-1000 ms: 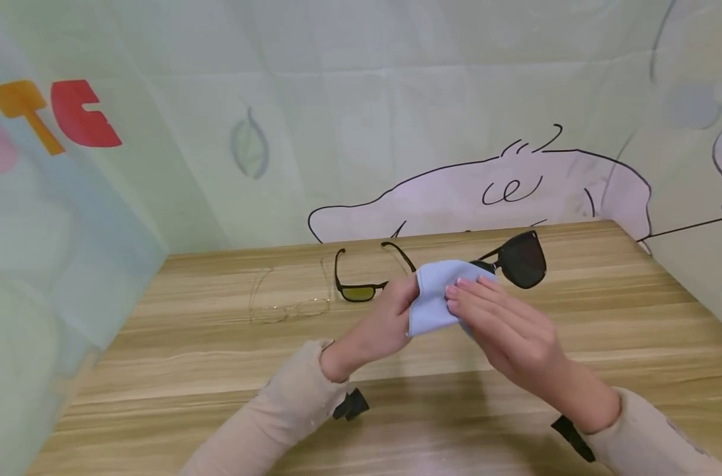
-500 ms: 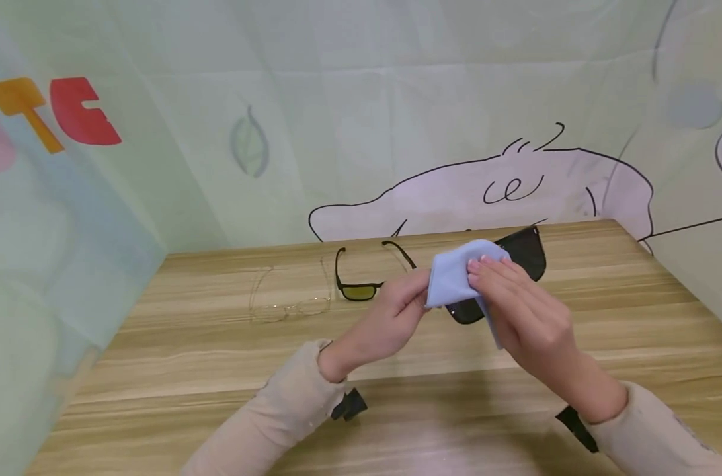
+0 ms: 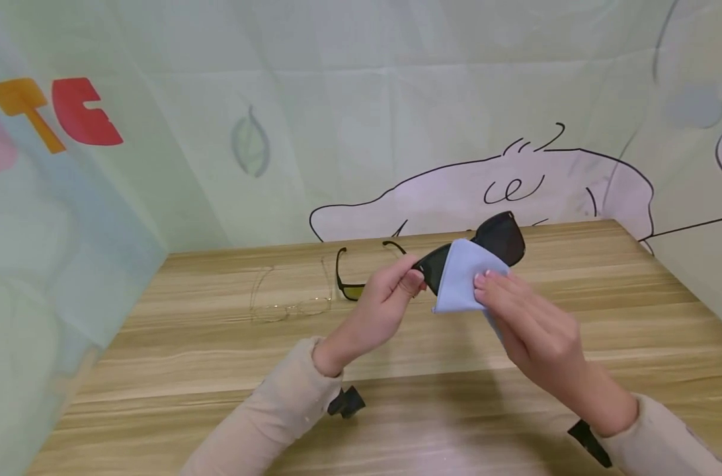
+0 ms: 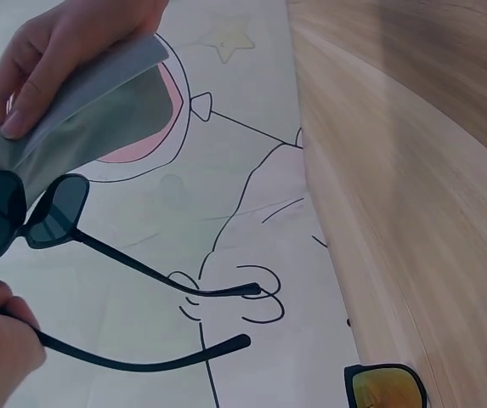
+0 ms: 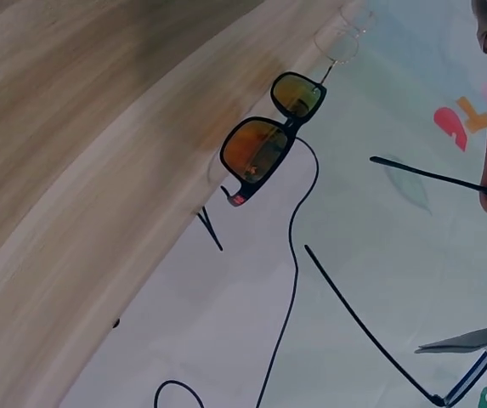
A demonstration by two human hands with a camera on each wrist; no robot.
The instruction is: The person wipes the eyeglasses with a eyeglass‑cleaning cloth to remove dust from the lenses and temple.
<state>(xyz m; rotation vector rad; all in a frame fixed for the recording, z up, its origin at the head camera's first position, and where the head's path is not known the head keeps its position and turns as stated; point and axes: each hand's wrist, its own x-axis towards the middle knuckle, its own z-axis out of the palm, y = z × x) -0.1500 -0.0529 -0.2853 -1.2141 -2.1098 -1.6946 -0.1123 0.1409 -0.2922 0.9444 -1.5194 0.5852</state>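
Note:
My left hand (image 3: pixel 385 304) pinches a pair of black sunglasses (image 3: pixel 500 238) at the left end of the frame, thumb and fingers by the hinge. Both temples stick out unfolded in the left wrist view, where the dark lenses (image 4: pixel 60 212) show. My right hand (image 3: pixel 533 324) holds a light blue cloth (image 3: pixel 465 281) against the front of the sunglasses, its fingers bent over the cloth. The cloth hides the middle of the frame and part of the near lens. The sunglasses are held up above the table.
On the wooden table (image 3: pixel 218 357) lie black-framed glasses with yellow lenses (image 3: pixel 352 292), partly behind my left hand. Thin wire-rimmed clear glasses (image 3: pixel 289 311) lie left of them. A printed backdrop (image 3: pixel 367 119) rises behind the table's far edge.
The sunglasses have tilted and shifted up and left. The cloth has slid off the left end, baring part of the near lens and my left thumb. The glasses on the table stay put.

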